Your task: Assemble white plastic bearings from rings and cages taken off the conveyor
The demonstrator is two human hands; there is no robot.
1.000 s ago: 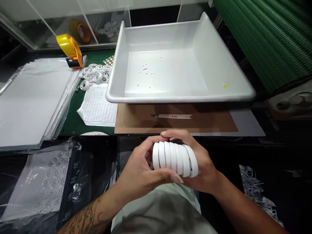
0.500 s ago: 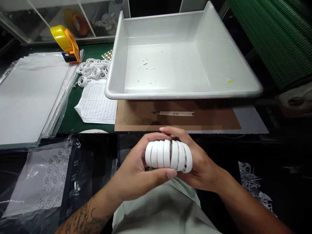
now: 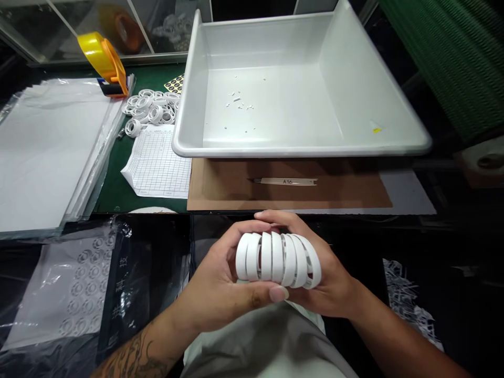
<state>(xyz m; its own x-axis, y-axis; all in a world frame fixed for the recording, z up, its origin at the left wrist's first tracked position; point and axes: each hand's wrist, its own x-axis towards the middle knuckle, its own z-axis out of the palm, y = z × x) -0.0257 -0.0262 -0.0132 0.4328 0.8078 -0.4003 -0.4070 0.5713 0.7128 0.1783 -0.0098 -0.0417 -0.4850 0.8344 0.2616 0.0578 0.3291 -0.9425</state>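
Several white, smooth-banded rings [image 3: 277, 258] stand edge to edge in a curved row between the person's two hands, held clear of the table and directly on the near side of the big pale-grey plastic tub [image 3: 299, 153], which serves as landmark. Narrow gaps show between some bands; the rightmost ring leans.

Left hand [image 3: 226, 275]: fingers partly curled round the row's left end and far side, thumb laid along the near lower edge. Right hand [image 3: 331, 273]: cupped round the right end, fingers bent over the far side, grip part-closed on the same rings. Lower fingers hidden; their exact hold cannot be told.

Just in front of the tub: white-handled knife marked A16 [image 3: 285, 181], flat on a brown cardboard sheet [image 3: 236, 198], blade end to the left. Inside the tub: small white crumbs [image 3: 239, 107], scattered left of its middle.

Left of the tub, on the green-topped table [image 3: 110, 195]: heaped white rings, loose [image 3: 153, 113]; a white printed grid form [image 3: 159, 170], one corner curled; farther left, an orange dispenser with yellow tape [image 3: 114, 65].
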